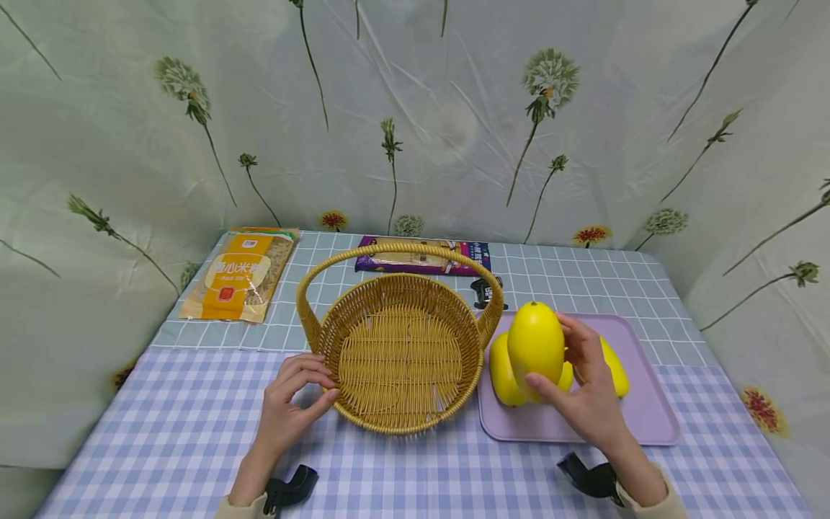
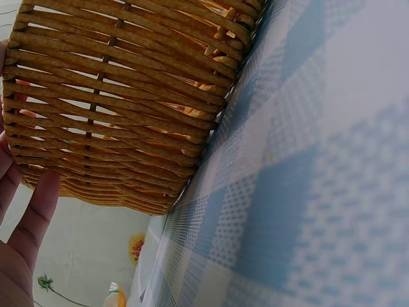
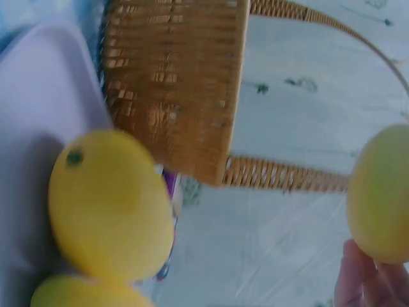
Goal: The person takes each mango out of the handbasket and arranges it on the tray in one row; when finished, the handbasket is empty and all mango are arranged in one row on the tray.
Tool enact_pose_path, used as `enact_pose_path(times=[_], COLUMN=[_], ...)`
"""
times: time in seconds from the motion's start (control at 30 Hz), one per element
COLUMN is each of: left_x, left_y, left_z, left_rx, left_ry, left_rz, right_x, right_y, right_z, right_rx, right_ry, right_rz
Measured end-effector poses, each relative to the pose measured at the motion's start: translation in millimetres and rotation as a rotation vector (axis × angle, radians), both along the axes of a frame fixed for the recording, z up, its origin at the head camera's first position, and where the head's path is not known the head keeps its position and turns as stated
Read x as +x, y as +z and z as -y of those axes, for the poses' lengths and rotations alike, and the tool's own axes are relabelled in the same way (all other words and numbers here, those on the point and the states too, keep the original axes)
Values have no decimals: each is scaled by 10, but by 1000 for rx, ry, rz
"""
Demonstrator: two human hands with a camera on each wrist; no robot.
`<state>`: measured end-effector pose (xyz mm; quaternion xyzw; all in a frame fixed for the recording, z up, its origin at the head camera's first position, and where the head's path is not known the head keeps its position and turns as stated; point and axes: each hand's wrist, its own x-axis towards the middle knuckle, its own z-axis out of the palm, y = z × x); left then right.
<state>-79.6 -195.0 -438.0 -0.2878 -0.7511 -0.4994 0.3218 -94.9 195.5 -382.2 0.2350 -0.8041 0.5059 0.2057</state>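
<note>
My right hand (image 1: 590, 393) grips a yellow oval fruit (image 1: 535, 344), smooth and upright, raised over the lilac tray (image 1: 648, 411). In the right wrist view the held fruit (image 3: 383, 195) is at the right edge, with fingertips against its lower end. More yellow fruits (image 1: 503, 371) lie on the tray, partly hidden behind the held one and the hand. To the left stands a round wicker basket (image 1: 402, 360) with a tall arched handle; nothing lies inside. My left hand (image 1: 295, 396) pinches the basket's near-left rim, its thumb (image 2: 41, 208) against the woven side in the left wrist view.
At the back left lies an orange-labelled food packet (image 1: 236, 277). Behind the basket are a purple packet (image 1: 424, 256) and a small black packet (image 1: 485, 293). A checked cloth (image 1: 162, 432) covers the table, and a flowered curtain (image 1: 441, 130) hangs behind it.
</note>
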Motion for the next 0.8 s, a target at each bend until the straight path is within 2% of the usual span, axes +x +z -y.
enact_pose_path(times=[0.23,0.6,0.73,0.8], left_x=[-1,1,6,9], left_y=[4,5,12,15], left_z=[-3,-4,-6,-6], left_rx=[4,5,1,-3], left_ry=[-3,-2,0,4], left_rz=[-4,-2,1,2], right_x=[-55,-195,-400,-465], right_y=[-57,-195,-593,-739], right_z=[-236,-629,-1069,-1241], right_rx=[-26,-4,56,80], right_ry=[-146,-435,-522,-543], right_rz=[28,159,160,163])
